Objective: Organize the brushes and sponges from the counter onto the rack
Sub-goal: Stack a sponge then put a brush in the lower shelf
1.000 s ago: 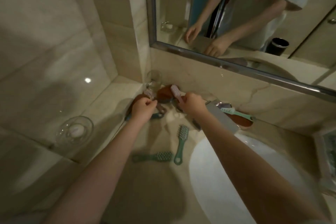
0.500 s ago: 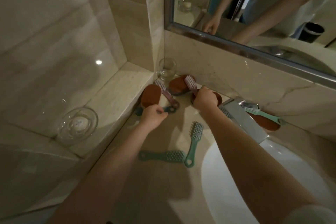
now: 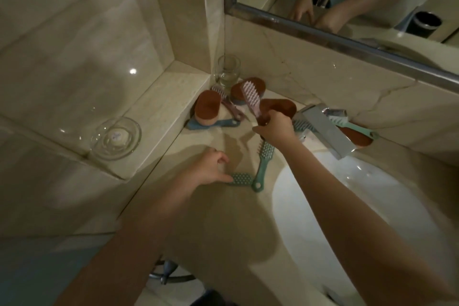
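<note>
**Inspector:** Where were the brushes and sponges at the time of inspection?

**Assistant:** All were on the counter or in hand. No rack was in view. The right hand had its fingers wrapped round the handle of a pink brush, with the head raised clear of the counter and tilted toward the corner. I judged it was held by the handle to keep the bristles untouched and the brush ready to carry.

**Inspector:** And the left hand?

**Assistant:** The left hand lay over the handle of a green brush that lay flat. The thumb touched the edge of the head and the fingers were curled above it. The handle was hidden beneath the hand, so I could not tell whether it was pinched or merely covered.

**Inspector:** What remained?

**Assistant:** A second green brush lay just beside the first, near the sink. Three brown-topped sponges were clustered in the corner by a glass, with a mauve brush among them. A third green brush rested over a fourth sponge behind the tap.

**Inspector:** Assessment?

**Assistant:** The task was at an early stage. Taking one brush per hand would halve the trips. The glass stood close enough to the sponges to be knocked when they were lifted.
</note>
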A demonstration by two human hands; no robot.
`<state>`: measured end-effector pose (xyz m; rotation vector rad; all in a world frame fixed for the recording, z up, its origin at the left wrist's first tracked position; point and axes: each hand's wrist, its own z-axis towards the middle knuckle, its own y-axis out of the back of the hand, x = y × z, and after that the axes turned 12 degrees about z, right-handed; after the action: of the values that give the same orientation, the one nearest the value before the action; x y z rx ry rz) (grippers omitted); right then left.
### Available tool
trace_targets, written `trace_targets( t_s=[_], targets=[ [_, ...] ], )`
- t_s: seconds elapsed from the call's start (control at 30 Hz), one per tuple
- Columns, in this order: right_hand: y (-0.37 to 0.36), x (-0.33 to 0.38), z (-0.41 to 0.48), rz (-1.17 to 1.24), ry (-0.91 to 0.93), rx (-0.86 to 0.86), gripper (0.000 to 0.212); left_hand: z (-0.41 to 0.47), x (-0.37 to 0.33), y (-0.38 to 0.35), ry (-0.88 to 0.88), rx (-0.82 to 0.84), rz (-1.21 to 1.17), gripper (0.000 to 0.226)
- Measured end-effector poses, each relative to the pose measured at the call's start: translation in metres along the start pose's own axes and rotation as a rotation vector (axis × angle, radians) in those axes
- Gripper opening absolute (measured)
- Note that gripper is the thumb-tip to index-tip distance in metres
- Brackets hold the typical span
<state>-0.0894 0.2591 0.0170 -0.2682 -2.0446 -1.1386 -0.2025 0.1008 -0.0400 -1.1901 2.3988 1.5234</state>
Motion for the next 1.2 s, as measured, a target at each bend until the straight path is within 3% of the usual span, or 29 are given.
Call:
trace_targets(
  t_s=[0.13,0.3,0.6,0.83,0.97,1.2],
  targets=[
    [0.001,-0.014,-0.028,0.136,0.001,-0.035,0.03,-0.014,0.003,-0.015,-0.007,-0.084,0.229,0.056],
    [0.001,-0.028,-0.052,0.325,-0.047,-0.053,0.025,-0.024,0.013,-0.014,0.011,-0.148,0.334,0.046],
    [-0.011,-0.021,-0.076,0.383,-0.06,0.012,0.02,-0.03,0.037,-0.008,0.038,-0.11,0.385,0.025],
    [-0.012,-0.013,-0.088,0.41,-0.063,0.045,0.019,-0.03,0.033,-0.006,0.011,0.01,0.432,0.026],
    [-0.009,-0.013,-0.093,0.447,-0.066,0.059,0.019,-0.034,0.033,-0.005,0.015,-0.001,0.272,0.008],
    [0.015,-0.009,-0.108,0.568,-0.02,0.015,0.011,-0.056,0.009,0.01,0.101,-0.112,-0.36,0.017]
  ],
)
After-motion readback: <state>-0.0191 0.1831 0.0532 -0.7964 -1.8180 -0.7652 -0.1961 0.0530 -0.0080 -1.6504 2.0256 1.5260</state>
